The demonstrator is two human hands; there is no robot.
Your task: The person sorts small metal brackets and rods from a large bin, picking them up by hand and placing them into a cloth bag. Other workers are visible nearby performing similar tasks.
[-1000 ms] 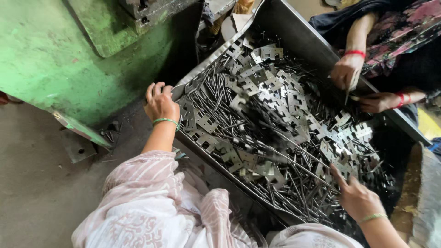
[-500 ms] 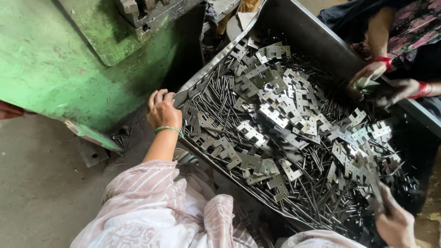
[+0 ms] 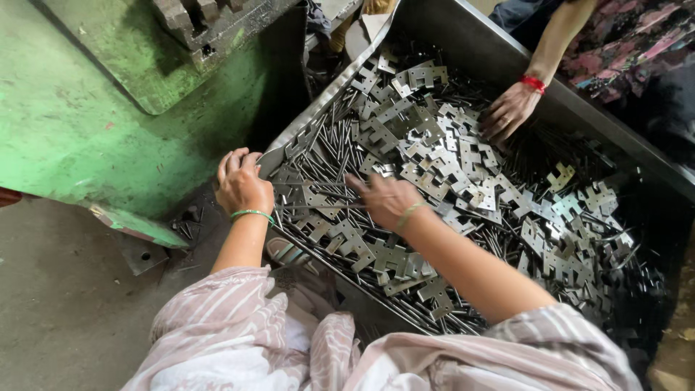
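Note:
A large grey metal tray [image 3: 499, 54] holds a heap of flat stamped metal plates [image 3: 441, 156] and thin dark metal rods [image 3: 340, 156]. My left hand [image 3: 241, 185], with a green bangle at the wrist, grips the tray's near left rim. My right hand [image 3: 384, 199] reaches across over the rods and plates near the tray's left side, fingers spread and resting on the pieces; I cannot see anything held in it. My striped sleeves fill the bottom of the view.
Another person's hand [image 3: 507, 112] with a red wristband rests on the plates at the tray's far side. A big green machine body [image 3: 94, 123] stands close on the left. A grey concrete floor [image 3: 51, 304] lies below it.
My right hand has swung from the tray's far right corner to the left side near my left hand. The other person's hand has come down onto the plates. The view has shifted.

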